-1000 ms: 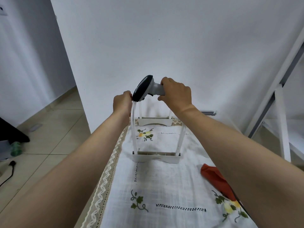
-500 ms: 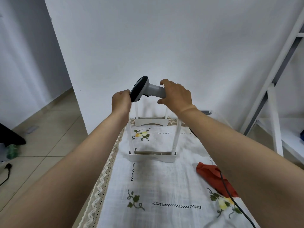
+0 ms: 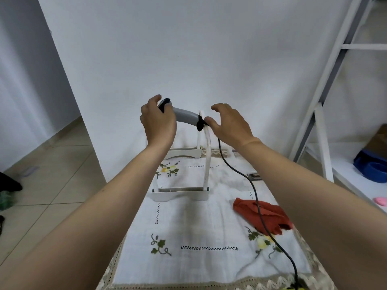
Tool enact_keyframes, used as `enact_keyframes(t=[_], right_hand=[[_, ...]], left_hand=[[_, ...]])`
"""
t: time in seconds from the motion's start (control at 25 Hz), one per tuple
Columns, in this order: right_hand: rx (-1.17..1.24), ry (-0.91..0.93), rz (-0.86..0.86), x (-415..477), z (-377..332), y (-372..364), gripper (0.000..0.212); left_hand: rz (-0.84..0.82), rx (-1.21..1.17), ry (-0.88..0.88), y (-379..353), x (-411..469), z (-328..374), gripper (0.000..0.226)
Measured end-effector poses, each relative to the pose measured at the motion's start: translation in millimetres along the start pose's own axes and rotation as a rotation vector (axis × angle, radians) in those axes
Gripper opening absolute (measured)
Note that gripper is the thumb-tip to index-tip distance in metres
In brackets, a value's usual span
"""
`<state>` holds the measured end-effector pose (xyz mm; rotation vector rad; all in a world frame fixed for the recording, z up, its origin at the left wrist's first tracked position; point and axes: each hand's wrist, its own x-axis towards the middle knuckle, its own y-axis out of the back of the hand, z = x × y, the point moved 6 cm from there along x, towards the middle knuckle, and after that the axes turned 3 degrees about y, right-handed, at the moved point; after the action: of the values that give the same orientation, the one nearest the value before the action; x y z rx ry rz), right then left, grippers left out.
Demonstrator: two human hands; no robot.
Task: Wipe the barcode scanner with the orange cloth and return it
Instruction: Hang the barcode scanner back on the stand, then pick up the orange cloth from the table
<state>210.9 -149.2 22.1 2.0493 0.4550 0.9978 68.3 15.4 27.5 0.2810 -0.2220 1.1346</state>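
Note:
The grey and black barcode scanner [image 3: 184, 116] lies roughly level across the top of a white arched rack [image 3: 207, 158] at the far end of the table. My left hand [image 3: 157, 122] grips the scanner's black head. My right hand [image 3: 228, 124] hovers at the handle's black end with fingers spread, the thumb at or just off that end. The scanner's black cable [image 3: 253, 191] hangs from the handle end and runs across the orange cloth [image 3: 247, 210], which lies crumpled on the table at the right.
A white embroidered tablecloth [image 3: 199, 227] covers the narrow table. A white metal shelf frame [image 3: 320, 114] stands to the right, with a blue object [image 3: 370, 166] on its shelf. A white wall is behind, tiled floor to the left.
My right hand has let go of the scanner's handle and opened. My left hand now grips the scanner's head. The scanner has settled lower and more level on the rack.

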Motion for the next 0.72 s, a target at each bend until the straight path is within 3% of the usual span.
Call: enact_keyframes(t=[0.12,0.24,0.36,0.48,0.56,0.72], right_hand=[[0.026,-0.070,0.007,-22,31,18,0.039],[0.016,-0.204,-0.080,-51,75,22,0.023],[0.036,-0.364,-0.378,-88,117,7,0.013],[-0.025,-0.395,-0.643,-127,149,-12,0.004],[-0.075,-0.396,-0.776,-145,163,-28,0.022],[-0.207,-0.427,-0.986,-170,190,-58,0.097]], left_hand=[[-0.081,-0.022,-0.122,-20,-37,14,0.043],[-0.231,-0.066,-0.082,-49,-73,7,0.036],[-0.454,-0.010,0.036,-80,-107,-14,0.037],[-0.631,0.068,0.118,-106,-140,-38,0.039],[-0.691,0.104,0.153,-118,-155,-49,0.038],[-0.715,0.144,0.186,-131,-165,-59,0.036]])
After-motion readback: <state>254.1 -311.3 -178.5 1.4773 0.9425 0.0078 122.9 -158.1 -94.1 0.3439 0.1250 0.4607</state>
